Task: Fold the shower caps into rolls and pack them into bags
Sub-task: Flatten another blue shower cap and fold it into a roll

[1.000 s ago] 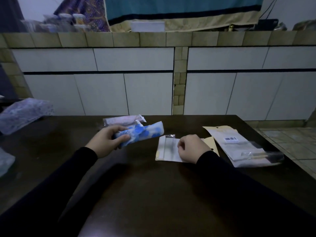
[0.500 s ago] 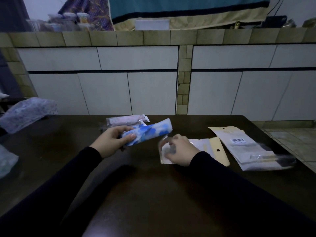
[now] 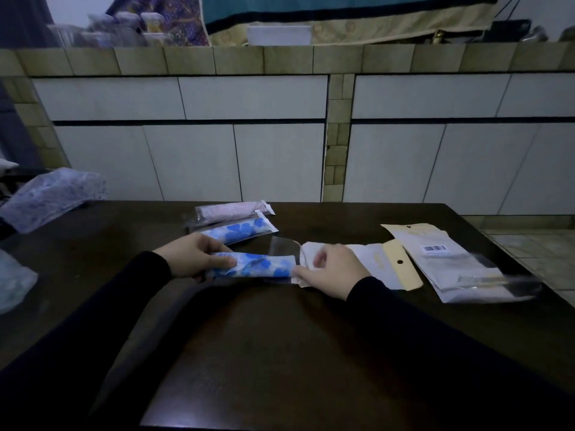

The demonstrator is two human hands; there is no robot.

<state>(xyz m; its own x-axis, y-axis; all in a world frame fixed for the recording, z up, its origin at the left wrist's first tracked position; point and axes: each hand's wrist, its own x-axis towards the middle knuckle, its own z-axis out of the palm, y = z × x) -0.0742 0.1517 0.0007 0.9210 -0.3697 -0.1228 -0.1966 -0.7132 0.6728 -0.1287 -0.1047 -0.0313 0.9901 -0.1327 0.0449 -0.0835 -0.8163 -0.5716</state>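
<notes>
So the rolled shower cap (image 3: 259, 266), white with blue flowers, sits a bit left of the frame's center, just above the dark table (image 3: 280, 353). The left hand (image 3: 194, 259) grips its left end, thumb on top and fingers curled underneath. The roll's right end is right at the mouth of a clear bag (image 3: 314, 259), which the right hand (image 3: 334, 270) pinches at the opening, fingers bent around the plastic edge. Can't tell if the tip is actually inside yet.

Just behind the left hand there are two packed bags lying side by side: a blue-flowered one (image 3: 241, 230) and a pinkish one (image 3: 231, 211) behind it. To the right of center is a pile of empty bags (image 3: 441, 259) with tan header cards, one showing a barcode sticker. Loose shower caps (image 3: 49, 195) are heaped at the left edge of the frame. White tiled cabinets (image 3: 249, 135) fill the top half.
</notes>
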